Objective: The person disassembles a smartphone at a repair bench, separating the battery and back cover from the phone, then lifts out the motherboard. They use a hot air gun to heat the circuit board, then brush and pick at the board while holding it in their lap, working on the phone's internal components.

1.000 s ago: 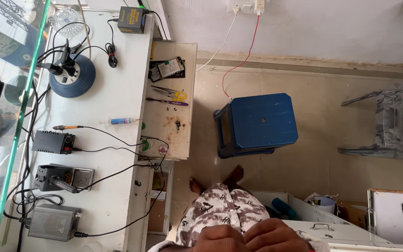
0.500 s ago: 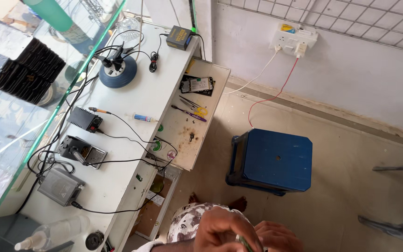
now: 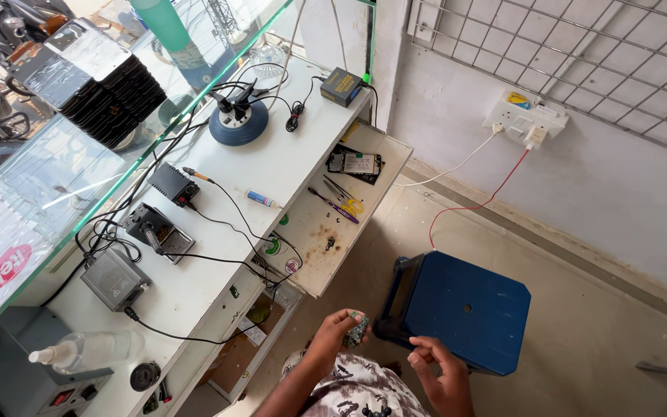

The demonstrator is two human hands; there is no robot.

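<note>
Left hand (image 3: 339, 330) closed around a small greenish part (image 3: 357, 332), gripped at the fingertips, held above the lap. What the part is: too small to tell. Right hand (image 3: 439, 369) just beside it, apart, fingers curled loosely, nothing visibly in it. Blue plastic stool (image 3: 461, 309) directly behind both hands. Wooden pull-out shelf (image 3: 326, 239) further left carries an opened phone (image 3: 355, 163) and tweezers (image 3: 336, 188). Forearms cut off at bottom edge.

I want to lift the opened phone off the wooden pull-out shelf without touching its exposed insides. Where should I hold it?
Pinch the opened phone by its two long edges, coming from above. It lies flat, open side up, on the wooden shelf, with bare wood around it; tweezers lie just clear.
</note>
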